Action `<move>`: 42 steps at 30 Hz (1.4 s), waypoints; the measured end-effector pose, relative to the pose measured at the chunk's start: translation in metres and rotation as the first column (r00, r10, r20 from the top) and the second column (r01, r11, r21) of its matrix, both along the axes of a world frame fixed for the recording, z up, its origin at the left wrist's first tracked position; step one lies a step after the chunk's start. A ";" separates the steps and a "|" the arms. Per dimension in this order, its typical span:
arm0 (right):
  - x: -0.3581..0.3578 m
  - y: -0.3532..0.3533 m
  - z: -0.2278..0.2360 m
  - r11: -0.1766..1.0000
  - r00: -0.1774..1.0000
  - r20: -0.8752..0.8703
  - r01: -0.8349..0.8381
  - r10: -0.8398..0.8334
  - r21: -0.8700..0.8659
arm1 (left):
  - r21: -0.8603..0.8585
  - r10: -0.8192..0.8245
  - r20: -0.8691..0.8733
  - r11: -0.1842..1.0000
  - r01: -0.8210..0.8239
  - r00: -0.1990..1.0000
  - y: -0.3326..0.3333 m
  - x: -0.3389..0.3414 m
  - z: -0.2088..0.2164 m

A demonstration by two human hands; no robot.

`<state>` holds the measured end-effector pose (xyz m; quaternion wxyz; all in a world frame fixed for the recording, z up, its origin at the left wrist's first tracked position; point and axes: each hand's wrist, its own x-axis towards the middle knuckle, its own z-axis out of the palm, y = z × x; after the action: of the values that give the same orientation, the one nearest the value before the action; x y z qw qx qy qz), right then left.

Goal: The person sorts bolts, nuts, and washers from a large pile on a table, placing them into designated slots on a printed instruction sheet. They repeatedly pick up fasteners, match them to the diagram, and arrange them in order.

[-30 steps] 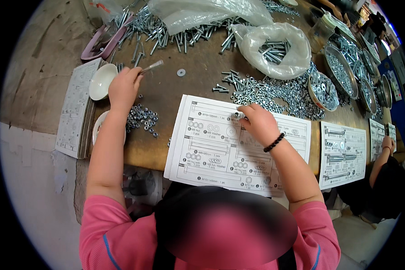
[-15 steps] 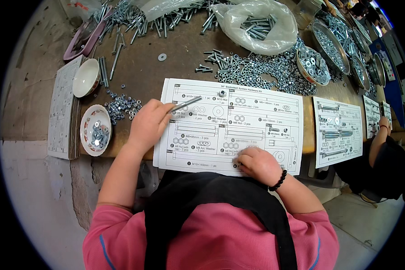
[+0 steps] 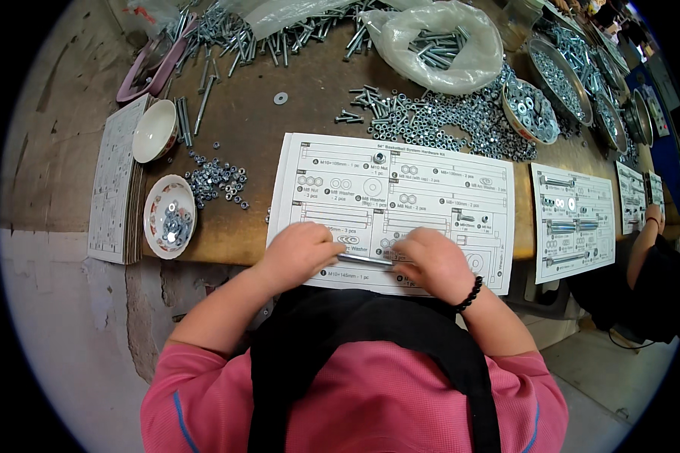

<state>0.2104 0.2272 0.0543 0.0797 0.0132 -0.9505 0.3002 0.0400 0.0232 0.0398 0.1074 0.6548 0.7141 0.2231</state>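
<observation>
A long silver bolt (image 3: 365, 260) lies level between my two hands, low over a printed sheet (image 3: 332, 157) with drawings of bolts, nuts and washers. My left hand (image 3: 301, 255) is closed around its left end. The fingers of my right hand (image 3: 437, 263) are closed at the other end, and they hide whether a small part sits there too. The sheet tops a thin stack of sheets at the table's front edge, right before me.
Left of the sheet are loose nuts (image 3: 217, 180), a patterned bowl (image 3: 159, 226) of small metal parts, a white bowl (image 3: 155, 130) and a sheet stack (image 3: 115, 189). Bolts in a plastic bag (image 3: 385, 47) and a washer bowl (image 3: 515, 124) lie beyond. Another person's hand (image 3: 655, 217) is far right.
My left hand has come right and toward me with the bolt, bringing it to my right hand. The bolt has turned from slanting upward to nearly level.
</observation>
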 end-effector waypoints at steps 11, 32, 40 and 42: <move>-0.007 -0.021 -0.013 0.991 0.988 0.136 -0.083 0.068 0.108 | -0.147 0.250 0.061 0.960 -0.239 0.966 -0.038 -0.001 0.008; -0.018 0.016 0.005 0.999 0.976 0.219 -0.001 -0.008 0.042 | -0.145 0.353 0.153 0.932 -0.333 0.923 -0.037 -0.032 0.013; -0.045 0.046 0.003 0.981 0.955 0.224 0.179 -0.192 0.077 | 0.135 0.619 0.046 0.774 -0.619 0.784 0.034 -0.152 -0.010; -0.045 0.047 0.005 0.977 0.955 0.205 0.200 -0.212 0.076 | 0.161 0.692 -0.077 0.719 -0.676 0.718 0.053 -0.182 -0.027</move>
<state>0.1657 0.2744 0.0594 0.0083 -0.1159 -0.9575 0.2640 -0.1418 0.0758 0.0127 -0.0700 0.3627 0.8961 0.2460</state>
